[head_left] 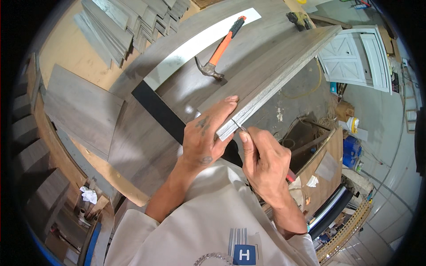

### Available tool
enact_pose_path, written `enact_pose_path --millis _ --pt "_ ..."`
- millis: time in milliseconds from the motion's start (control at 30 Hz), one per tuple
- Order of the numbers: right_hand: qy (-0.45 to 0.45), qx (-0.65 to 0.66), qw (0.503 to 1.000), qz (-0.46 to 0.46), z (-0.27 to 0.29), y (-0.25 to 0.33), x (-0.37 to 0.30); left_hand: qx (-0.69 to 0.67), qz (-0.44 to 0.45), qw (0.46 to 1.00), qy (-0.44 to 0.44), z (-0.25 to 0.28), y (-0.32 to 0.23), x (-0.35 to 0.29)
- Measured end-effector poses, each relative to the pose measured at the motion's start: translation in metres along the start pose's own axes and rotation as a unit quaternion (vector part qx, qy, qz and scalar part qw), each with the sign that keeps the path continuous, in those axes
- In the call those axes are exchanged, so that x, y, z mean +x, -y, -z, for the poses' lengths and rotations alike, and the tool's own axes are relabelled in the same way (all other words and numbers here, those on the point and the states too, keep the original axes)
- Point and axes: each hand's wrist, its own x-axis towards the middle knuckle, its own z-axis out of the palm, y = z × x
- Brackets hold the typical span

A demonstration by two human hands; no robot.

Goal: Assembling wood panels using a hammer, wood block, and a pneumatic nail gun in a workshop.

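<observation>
My left hand (206, 131) is closed around the near corner of a grey wood-grain board (275, 66), fingers on its top face. The board stands tilted, its pale narrow edge (270, 91) toward the right. In my right hand (266, 157) is a thin metal-tipped tool (238, 126), pinched between thumb and fingers, its tip against that edge near the corner. Most of the tool is hidden by the hand, so its kind cannot be told. Beyond my left hand lies a claw hammer (219, 51) with an orange and black handle.
A white strip (191, 51) meets a black bar (162, 108) on the grey panel. Stacked grey boards (133, 24) lie at the far left, with another grey panel (82, 106) nearer. At right are a white cabinet (350, 57), a blue container (352, 150) and a wooden box (326, 166).
</observation>
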Motion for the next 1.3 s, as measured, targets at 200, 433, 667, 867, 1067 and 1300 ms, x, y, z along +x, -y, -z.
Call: enact_pose_path --millis 200,433,667,867,1067,1300 --pt "0.009 0.017 0.997 0.078 0.003 -0.006 0.004 0.004 0.045 0.999 0.003 0.001 -0.007 0.004" --pt "-0.035 -0.022 0.998 -0.044 0.007 -0.016 0.02 0.031 0.074 0.996 0.047 0.009 -0.013 0.007" --pt "-0.002 0.038 0.998 0.042 0.001 -0.004 0.01 0.015 0.003 1.0 -0.009 0.002 -0.002 0.003" --pt "-0.024 -0.007 1.0 0.014 0.013 -0.02 0.022 0.037 0.029 0.998 0.035 0.003 -0.008 0.002" --pt "0.086 0.001 0.994 0.073 0.012 -0.001 0.006 0.03 -0.007 0.999 0.011 0.004 -0.002 0.001" --pt "0.013 0.008 0.999 0.051 0.011 -0.012 0.017 0.038 0.01 0.999 0.018 0.002 -0.002 0.001"
